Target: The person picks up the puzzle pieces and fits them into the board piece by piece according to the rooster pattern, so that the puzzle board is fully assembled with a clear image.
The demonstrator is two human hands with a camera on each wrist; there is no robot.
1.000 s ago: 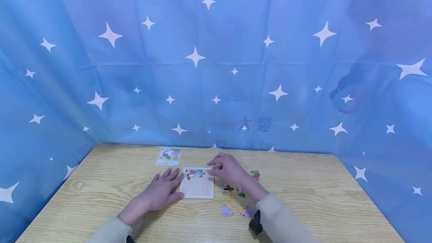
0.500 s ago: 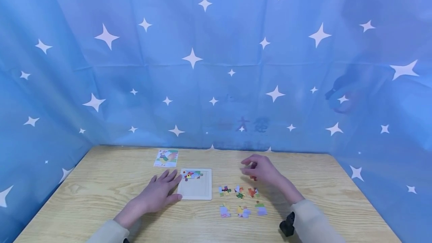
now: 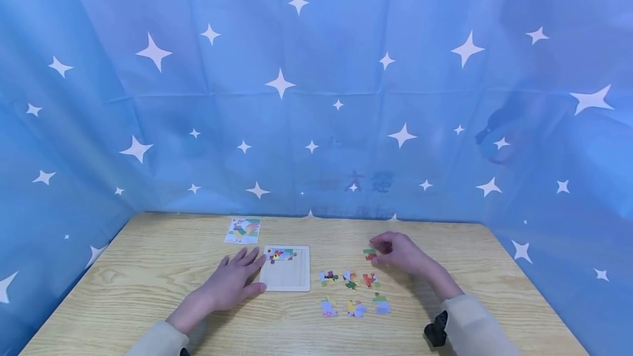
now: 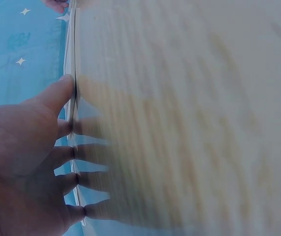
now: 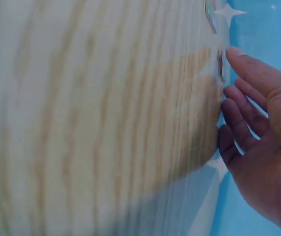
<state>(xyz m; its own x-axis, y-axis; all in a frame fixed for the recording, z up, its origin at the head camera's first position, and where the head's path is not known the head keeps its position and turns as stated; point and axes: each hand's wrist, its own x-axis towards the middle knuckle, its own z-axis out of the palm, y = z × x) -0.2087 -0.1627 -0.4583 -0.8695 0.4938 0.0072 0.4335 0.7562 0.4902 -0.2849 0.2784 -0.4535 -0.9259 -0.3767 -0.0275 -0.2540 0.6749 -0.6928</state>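
A square puzzle tray (image 3: 287,281) lies mid-table with a few joined colourful pieces (image 3: 281,255) in its upper left part. My left hand (image 3: 234,285) rests at the tray's left edge, fingers spread and straight; the left wrist view shows its fingertips down at the table surface. Farther right, my right hand (image 3: 403,254) is beside a green-and-red puzzle piece (image 3: 369,255), thumb and index finger at its right side. In the right wrist view the thumb tip is close to a thin piece (image 5: 220,65), and the other fingers are loosely bent, tips at the table.
Between the tray and my right forearm lie several loose puzzle pieces in two rows, among them an orange piece (image 3: 370,280) and a green-and-lilac piece (image 3: 381,304). A picture card (image 3: 243,231) lies behind the tray. A blue star-patterned curtain (image 3: 316,114) borders the wooden table (image 3: 163,257).
My right hand has left the tray's upper right corner and moved right to the green-and-red puzzle piece. The left hand stays at the tray's left edge.
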